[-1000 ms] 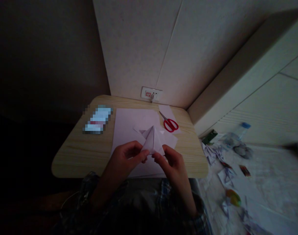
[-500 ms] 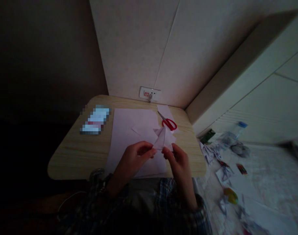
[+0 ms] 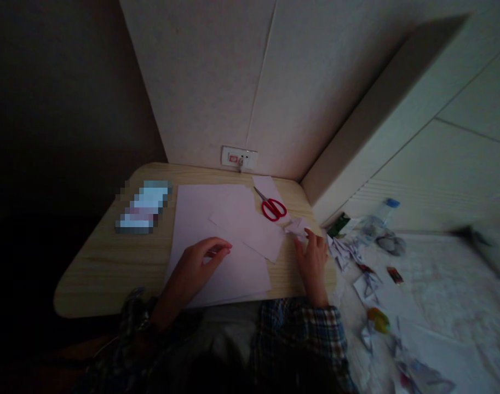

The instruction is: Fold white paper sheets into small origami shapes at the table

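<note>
Lying on desk [image 3: 105, 262] by right hand [image 3: 312, 257], folded paper [image 3: 296, 227]; right fingers bending loosely, cannot tell whether gripping. Left hand [image 3: 200, 261] hanging over sheets [image 3: 233, 276], half-curled, apparently holding nothing. Paper probably handling light, crisp, crushable; layered edge suiting gentle pinch.

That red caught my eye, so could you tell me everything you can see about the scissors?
The red-handled scissors lie flat on the far right part of the wood-grain table, at least partly over a white paper strip. Their two finger loops look like red plastic; the slim grey blades look metallic, seem closed, and point toward the far left. Neither the left hand nor the right hand touches them. Fine detail is lost in the dim light.
</note>
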Available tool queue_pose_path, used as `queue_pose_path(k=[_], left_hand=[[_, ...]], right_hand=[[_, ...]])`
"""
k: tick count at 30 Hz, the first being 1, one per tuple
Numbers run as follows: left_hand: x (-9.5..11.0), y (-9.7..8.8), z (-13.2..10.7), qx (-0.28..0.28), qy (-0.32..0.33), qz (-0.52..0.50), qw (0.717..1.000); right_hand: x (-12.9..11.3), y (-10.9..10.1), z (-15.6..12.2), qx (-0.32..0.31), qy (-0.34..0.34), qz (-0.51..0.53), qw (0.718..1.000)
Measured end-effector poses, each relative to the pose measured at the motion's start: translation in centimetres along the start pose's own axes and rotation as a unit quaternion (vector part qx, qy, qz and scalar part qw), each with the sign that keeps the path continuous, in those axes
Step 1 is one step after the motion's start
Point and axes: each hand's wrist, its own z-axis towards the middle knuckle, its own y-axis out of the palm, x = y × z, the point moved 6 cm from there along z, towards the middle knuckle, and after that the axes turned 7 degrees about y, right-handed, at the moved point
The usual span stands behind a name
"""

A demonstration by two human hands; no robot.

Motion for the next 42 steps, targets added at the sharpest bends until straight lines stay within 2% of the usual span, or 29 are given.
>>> queue_pose_path(k=[2,4,10,16,23,28,32,34,36,38,39,42], left_hand=[[-0.2,-0.5,0.0,0.008,-0.002,-0.004,1.000],[-0.3,-0.8,0.0,0.011,-0.003,-0.005,1.000],[0.0,-0.9,-0.1,0.002,-0.001,0.009,1.000],[-0.4,-1.5,-0.2,0.005,-0.009,0.011,1.000],[-0.7,-2.8,-0.3,0.029,-0.014,0.010,0.999],[-1.1,-3.8,-0.4,0.050,-0.012,0.004,0.999],[-1.3,-4.3,-0.5,0.057,-0.011,0.015,0.998],[-1.4,-4.8,-0.6,0.071,-0.015,0.045,0.996],[-1.4,-6.3,-0.5,0.123,-0.002,0.122,0.985],[-1.1,-8.3,-0.3,0.197,0.031,0.228,0.953],[-1.1,-9.1,-0.1,0.216,0.043,0.270,0.937],[-2.1,-11.7,1.0,0.264,0.011,0.360,0.895]], right_hand=[[0.1,-0.6,-0.5,0.041,-0.014,-0.045,0.998],[0.1,-0.8,-1.0,0.052,-0.032,-0.073,0.995],[-0.5,0.9,-0.7,-0.015,-0.060,-0.079,0.995],[-1.0,2.0,1.3,-0.026,-0.078,-0.108,0.991],[-0.5,2.0,2.7,-0.038,-0.122,-0.130,0.983],[-1.5,1.5,6.0,-0.014,-0.138,-0.124,0.983],[-3.1,2.1,9.5,-0.014,-0.152,-0.104,0.983],[-3.7,2.6,10.3,-0.020,-0.156,-0.090,0.983],[-3.9,3.1,10.0,-0.028,-0.160,-0.072,0.984],[-3.9,3.4,8.7,-0.034,-0.163,-0.053,0.985],[-3.8,3.5,7.8,-0.039,-0.165,-0.043,0.985],[-3.5,3.5,5.1,-0.044,-0.160,-0.016,0.986]])
